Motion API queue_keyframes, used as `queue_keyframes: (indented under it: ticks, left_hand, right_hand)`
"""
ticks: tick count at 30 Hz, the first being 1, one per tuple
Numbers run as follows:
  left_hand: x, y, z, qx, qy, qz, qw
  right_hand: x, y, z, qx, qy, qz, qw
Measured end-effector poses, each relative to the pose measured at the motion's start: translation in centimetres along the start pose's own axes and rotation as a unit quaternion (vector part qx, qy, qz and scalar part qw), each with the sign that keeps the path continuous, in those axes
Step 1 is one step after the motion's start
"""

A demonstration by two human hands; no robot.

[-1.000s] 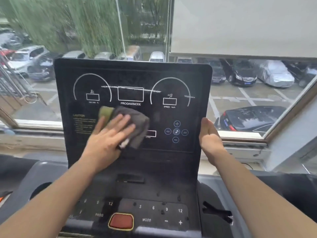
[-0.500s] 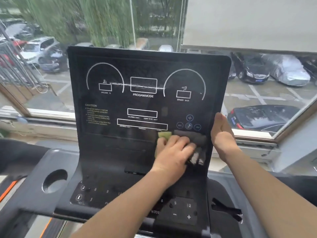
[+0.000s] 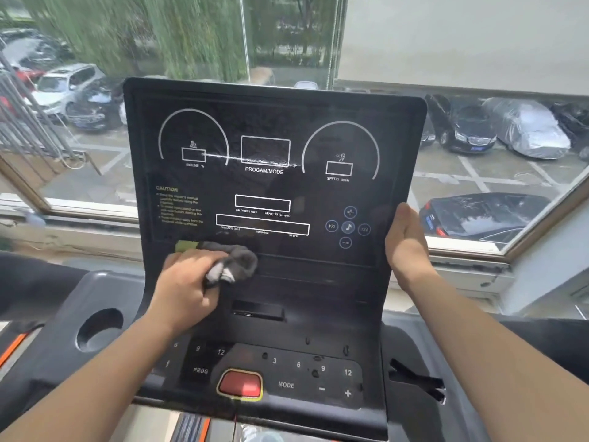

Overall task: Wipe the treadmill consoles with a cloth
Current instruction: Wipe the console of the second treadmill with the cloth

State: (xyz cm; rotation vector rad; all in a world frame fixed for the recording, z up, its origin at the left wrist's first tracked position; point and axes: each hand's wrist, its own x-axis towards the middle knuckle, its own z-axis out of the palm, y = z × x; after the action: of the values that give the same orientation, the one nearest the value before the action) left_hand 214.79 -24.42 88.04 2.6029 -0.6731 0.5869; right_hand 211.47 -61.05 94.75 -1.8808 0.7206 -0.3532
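Pressing a bunched grey cloth, clenched in the left hand, against the lower left of the black treadmill console, bracing its right edge with the flat, unclenched right hand.

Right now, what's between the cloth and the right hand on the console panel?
Head view: bare black panel along the lower edge of the console separates the cloth from the right hand. The music buttons sit just above that line.
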Motion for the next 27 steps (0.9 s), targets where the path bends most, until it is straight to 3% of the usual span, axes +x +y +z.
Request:
queue_keyframes:
  ticks: [5,8,13,16,19,23,27]
  left_hand:
    - [1.4,4.2,1.4,0.001,0.039,-0.149,0.988]
    - [2.1,10.3,3.3,-0.012,0.034,-0.07,0.997]
    - [3.5,18.7,6.5,-0.038,-0.038,0.029,0.998]
    - [2.9,18.2,6.4,-0.039,-0.038,0.074,0.996]
    - [1.5,15.0,5.0,-0.042,-0.027,0.091,0.995]
    - [0.8,7.9,1.9,-0.009,0.023,-0.011,1.0]
    - [0.6,2.3,-0.8,0.031,0.01,-0.173,0.984]
  right_hand:
    - [0.0,-0.3,-0.1,0.013,-0.022,0.04,0.999]
    - [-0.4,-0.6,-0.5,0.014,-0.043,0.061,0.997]
    - [-0.5,-0.7,-1.0,0.035,-0.062,0.086,0.994]
    - [-0.6,0.6,-1.7,0.048,-0.061,0.113,0.991]
    - [-1.2,2.3,-2.5,0.042,-0.05,0.085,0.994]
    - [-2.7,4.5,-2.5,-0.019,-0.116,0.062,0.991]
    - [-3.6,5.1,-1.6,-0.052,-0.132,0.054,0.988]
